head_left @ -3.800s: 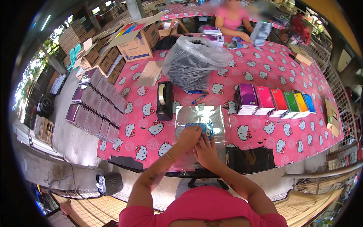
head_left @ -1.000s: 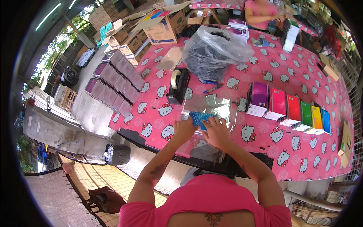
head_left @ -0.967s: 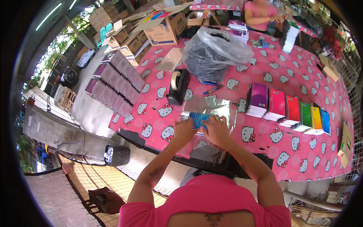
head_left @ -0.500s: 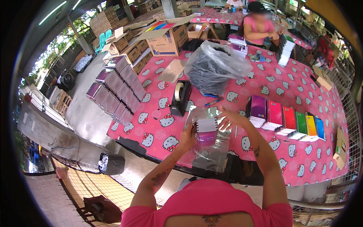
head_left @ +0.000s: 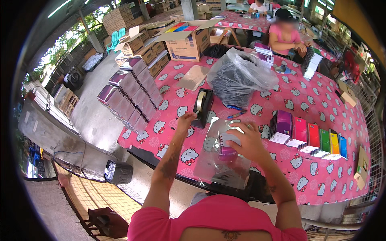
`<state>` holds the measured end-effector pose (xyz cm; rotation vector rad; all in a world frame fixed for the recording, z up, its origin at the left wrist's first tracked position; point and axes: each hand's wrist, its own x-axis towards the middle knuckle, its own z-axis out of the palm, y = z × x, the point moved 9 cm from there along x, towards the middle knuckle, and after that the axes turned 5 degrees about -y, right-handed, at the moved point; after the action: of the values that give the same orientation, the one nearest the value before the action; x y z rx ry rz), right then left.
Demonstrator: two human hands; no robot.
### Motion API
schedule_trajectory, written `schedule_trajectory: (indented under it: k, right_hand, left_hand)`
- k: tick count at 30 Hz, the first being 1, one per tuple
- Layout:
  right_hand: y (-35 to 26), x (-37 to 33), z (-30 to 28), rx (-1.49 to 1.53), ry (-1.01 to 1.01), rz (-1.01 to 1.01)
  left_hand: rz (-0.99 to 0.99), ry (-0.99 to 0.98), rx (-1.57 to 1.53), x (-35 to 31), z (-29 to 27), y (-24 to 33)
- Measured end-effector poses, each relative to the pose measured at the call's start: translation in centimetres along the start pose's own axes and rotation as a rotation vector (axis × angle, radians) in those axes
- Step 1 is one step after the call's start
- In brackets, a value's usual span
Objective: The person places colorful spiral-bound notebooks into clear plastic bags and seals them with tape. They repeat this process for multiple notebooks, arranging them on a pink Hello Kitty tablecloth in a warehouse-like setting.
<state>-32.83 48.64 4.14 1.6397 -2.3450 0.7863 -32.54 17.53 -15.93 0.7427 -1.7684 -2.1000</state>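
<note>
My left hand (head_left: 186,121) is at the front of a black tape dispenser (head_left: 207,106), its fingers pinched on the loose end of the clear tape. The tape roll (head_left: 200,101) sits upright in the dispenser. My right hand (head_left: 248,141) is curled over a small spiral notebook (head_left: 227,152) with a purple lower part, holding it down. Under the notebook lies a clear plastic sheet (head_left: 206,165), spread on the table near its front edge. My right fingers hide part of the notebook's white upper side.
On the pink patterned table (head_left: 297,185) stand a row of coloured notebooks (head_left: 299,130), wrapped notebook stacks (head_left: 129,94) and a large plastic bag (head_left: 237,80). Pens (head_left: 236,114) lie beyond the sheet. An open carton (head_left: 189,46) is at the back; a person (head_left: 284,38) sits across the table.
My left hand has let go of the notebook and moved up and left to the tape dispenser. My right hand has come down onto the notebook. The view has shifted slightly.
</note>
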Motion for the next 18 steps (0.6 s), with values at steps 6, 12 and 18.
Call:
schedule_trajectory:
  k: [6, 12, 18]
  right_hand:
    - [-1.7, 1.6, 2.6, 0.048, -0.069, 0.012]
    - [-1.4, 1.4, 3.4, -0.039, -0.118, 0.097]
    - [-1.7, 2.1, 4.0, 0.017, -0.175, 0.107]
  left_hand:
    - [0.12, 0.102, 0.319, -1.2, -4.0, -2.7]
    - [0.335, -0.156, 0.573, -4.1, -2.0, 3.1]
    - [0.368, -0.761, 0.206, -11.5, 10.6, 7.0]
